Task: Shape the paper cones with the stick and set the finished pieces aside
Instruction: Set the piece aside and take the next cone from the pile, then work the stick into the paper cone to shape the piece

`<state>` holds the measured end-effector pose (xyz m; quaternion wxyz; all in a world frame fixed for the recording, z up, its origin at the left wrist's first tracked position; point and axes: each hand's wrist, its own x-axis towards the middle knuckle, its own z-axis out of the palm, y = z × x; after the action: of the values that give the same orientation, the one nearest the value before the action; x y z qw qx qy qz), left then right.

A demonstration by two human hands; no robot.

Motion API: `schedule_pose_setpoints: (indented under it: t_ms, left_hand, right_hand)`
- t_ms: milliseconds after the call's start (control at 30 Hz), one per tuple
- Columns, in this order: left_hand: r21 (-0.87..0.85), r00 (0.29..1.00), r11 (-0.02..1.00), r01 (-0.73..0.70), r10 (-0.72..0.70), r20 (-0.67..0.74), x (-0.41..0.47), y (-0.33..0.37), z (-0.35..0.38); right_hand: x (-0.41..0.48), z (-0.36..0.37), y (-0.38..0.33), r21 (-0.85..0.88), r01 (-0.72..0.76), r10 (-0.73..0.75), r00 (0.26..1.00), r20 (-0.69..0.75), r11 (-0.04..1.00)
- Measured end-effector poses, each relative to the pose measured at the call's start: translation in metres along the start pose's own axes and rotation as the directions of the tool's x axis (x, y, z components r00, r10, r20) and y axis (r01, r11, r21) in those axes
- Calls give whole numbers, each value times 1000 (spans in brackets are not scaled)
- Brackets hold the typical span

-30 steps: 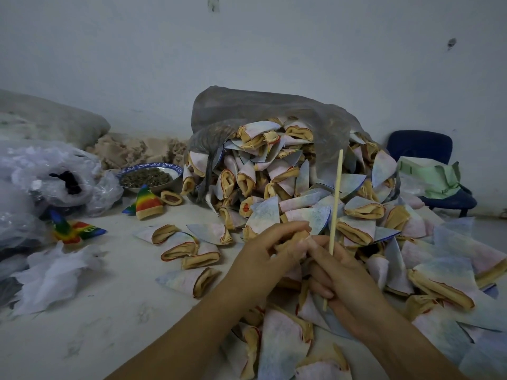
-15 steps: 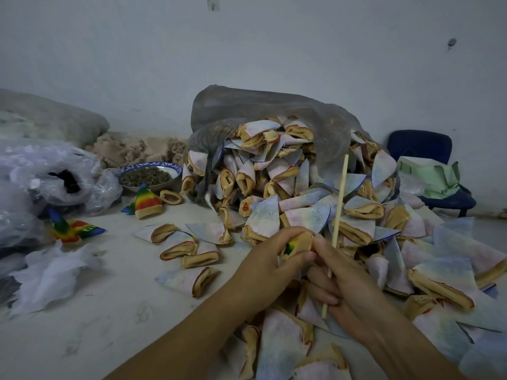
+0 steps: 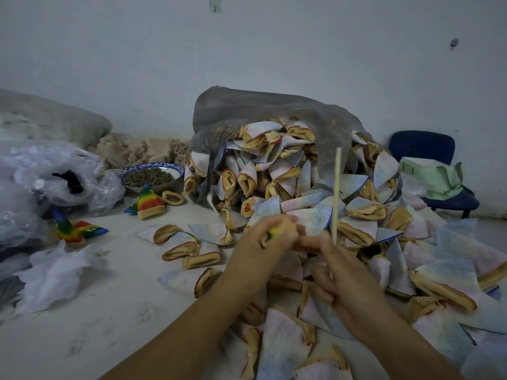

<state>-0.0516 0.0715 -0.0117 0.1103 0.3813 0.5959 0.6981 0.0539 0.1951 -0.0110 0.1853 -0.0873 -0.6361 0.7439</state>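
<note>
Starting from the grey sack [image 3: 274, 113], we place everything by it. The heap of paper cones [image 3: 288, 182] spills from its mouth toward us and to its right. The finished rainbow pieces [image 3: 149, 202] lie well to its left, beside a blue-rimmed bowl [image 3: 152, 175]. In front of the sack, over the near edge of the heap, our two hands meet. Our left hand [image 3: 263, 239], blurred, is curled round one small cone [image 3: 270, 235], with a streak of green and yellow showing between the fingers. Our right hand [image 3: 338, 272] is wrapped round the stick [image 3: 337, 193], and its fingertips reach to the left hand's. The stick stands almost upright, its long free end pointing up at the sack and its short end poking out below the palm. So the small cone lies just left of the stick, level with the grip and in line with neither end. We judge the stick must tilt over to bring a tip to the cone's mouth, which we cannot see.
</note>
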Motion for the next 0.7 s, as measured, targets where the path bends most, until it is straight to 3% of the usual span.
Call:
schedule_pose_setpoints:
  t_ms: [33,100,167,233,367,600,700]
  left_hand:
    - [-243,994,966,83,-97,-48,4,1,-5]
    - [-688,956,703,178,-289,-48,10,3,-15]
    - [-877,919,441,190,-394,1,14,5,-25]
    - [-935,907,316,158,-422,11,16,6,-32]
    - [-947,896,291,139,-443,-5,19,10,-37]
    - [-928,885,338,160,-465,-17,19,6,-41]
    - [-889,882,418,187,-470,-36,18,5,-38]
  right_hand:
    - [1,0,2,-80,16,-20,999,-49,997]
    - [3,-3,4,-274,33,-64,992,-105,961]
    - [2,-7,4,-596,165,-215,976,-15,786]
    - [-2,-11,5,-795,258,-253,958,137,549]
    - [-5,-10,4,-897,297,-286,936,205,328]
    - [-4,-9,5,-927,267,-257,946,200,262]
    - [-4,-8,6,-934,251,-248,950,188,256]
